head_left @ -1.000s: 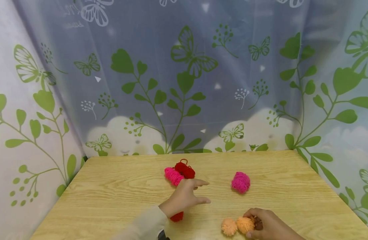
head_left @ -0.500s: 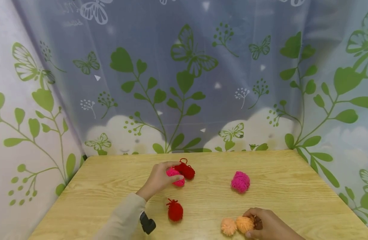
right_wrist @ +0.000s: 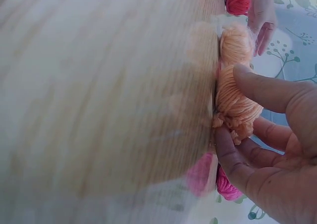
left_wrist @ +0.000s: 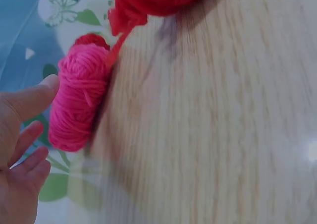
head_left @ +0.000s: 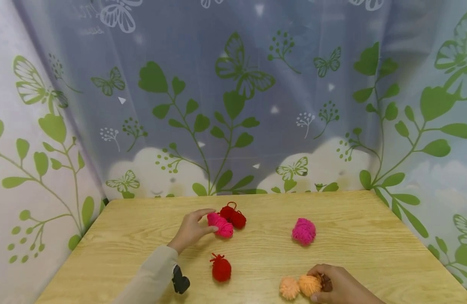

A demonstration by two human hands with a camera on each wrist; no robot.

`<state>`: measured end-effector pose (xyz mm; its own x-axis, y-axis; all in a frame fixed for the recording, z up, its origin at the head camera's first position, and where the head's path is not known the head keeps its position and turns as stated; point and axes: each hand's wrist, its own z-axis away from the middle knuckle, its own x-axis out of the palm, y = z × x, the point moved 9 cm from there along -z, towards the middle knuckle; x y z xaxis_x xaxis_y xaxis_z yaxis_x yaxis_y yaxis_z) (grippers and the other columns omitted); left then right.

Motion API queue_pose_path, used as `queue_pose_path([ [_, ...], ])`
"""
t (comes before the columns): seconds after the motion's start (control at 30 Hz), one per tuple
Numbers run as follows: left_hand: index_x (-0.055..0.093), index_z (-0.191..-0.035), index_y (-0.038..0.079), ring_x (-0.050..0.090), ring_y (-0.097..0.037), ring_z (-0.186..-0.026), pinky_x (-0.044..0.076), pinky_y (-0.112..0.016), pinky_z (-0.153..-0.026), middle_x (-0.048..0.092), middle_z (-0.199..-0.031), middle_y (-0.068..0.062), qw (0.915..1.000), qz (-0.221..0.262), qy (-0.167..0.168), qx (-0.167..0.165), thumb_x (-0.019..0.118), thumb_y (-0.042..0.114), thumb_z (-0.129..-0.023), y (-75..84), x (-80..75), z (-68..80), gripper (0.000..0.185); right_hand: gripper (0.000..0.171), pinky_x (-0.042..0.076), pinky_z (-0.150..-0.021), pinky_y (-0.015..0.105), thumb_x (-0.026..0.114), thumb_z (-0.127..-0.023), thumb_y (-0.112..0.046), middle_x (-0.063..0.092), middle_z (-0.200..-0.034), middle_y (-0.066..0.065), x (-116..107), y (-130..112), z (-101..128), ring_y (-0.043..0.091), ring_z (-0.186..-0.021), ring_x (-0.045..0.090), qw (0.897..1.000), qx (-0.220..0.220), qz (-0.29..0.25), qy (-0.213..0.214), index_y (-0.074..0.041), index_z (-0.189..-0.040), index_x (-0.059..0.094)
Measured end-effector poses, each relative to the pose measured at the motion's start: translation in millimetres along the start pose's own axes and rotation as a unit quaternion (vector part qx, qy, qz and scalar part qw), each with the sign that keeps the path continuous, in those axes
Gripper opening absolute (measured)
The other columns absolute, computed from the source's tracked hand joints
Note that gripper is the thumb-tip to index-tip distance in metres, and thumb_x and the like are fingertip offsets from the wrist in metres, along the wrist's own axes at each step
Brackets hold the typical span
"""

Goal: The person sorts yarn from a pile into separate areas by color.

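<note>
My left hand [head_left: 203, 221] lies by a pink yarn bundle [head_left: 220, 225] at mid-table, with its thumb against the bundle's left end and its fingers loose. In the left wrist view the thumb [left_wrist: 34, 97] touches the pink yarn [left_wrist: 79, 95], and the other fingers are apart from it. A red yarn bundle [head_left: 233, 216] lies just behind the pink one. My right hand [head_left: 334, 287] grips an orange pom-pom [head_left: 309, 285] at the front edge. In the right wrist view its thumb and fingers [right_wrist: 257, 87] curl round the orange yarn [right_wrist: 237, 105].
A second orange pom-pom [head_left: 289, 288] lies left of the held one. A red yarn ball [head_left: 221, 269] lies near the front centre and a pink yarn ball [head_left: 304, 231] to the right. The wooden table [head_left: 370, 228] is walled in by a leaf-print curtain [head_left: 233, 105].
My left hand swung left from over the red ball to the pink bundle, gripped it, then loosened and drew back slightly. The right hand has stayed still.
</note>
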<state>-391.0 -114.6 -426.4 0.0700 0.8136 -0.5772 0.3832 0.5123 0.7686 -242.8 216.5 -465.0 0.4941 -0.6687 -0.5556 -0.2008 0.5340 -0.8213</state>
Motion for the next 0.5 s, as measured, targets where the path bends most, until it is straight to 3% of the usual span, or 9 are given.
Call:
queue_pose_path([
  [0.17,0.063,-0.124,0.0,0.05,-0.033,-0.125,0.038,-0.048,-0.106,0.061,-0.128,-0.014,0.9997,0.018,-0.015,0.005,0.08,0.005,-0.075,-9.1,4.8,-3.1,0.052,0.044,0.048,-0.066,0.022,0.075,-0.083,-0.023,0.061,-0.11,0.01,-0.2,1.5,-0.1,0.001,-0.079,0.052,1.0,0.006,0.001,0.0,0.003,-0.115,0.06],
  [0.5,0.063,-0.122,-0.001,0.049,-0.037,-0.125,0.04,-0.05,-0.103,0.058,-0.129,-0.018,0.9984,-0.006,-0.049,0.027,0.079,0.004,-0.076,-12.5,15.9,-9.0,0.049,0.043,0.05,-0.067,0.022,0.075,-0.083,-0.024,0.062,-0.109,0.011,-0.5,2.0,0.0,0.0,-0.082,0.053,1.0,0.0,0.001,0.002,0.003,-0.114,0.06],
])
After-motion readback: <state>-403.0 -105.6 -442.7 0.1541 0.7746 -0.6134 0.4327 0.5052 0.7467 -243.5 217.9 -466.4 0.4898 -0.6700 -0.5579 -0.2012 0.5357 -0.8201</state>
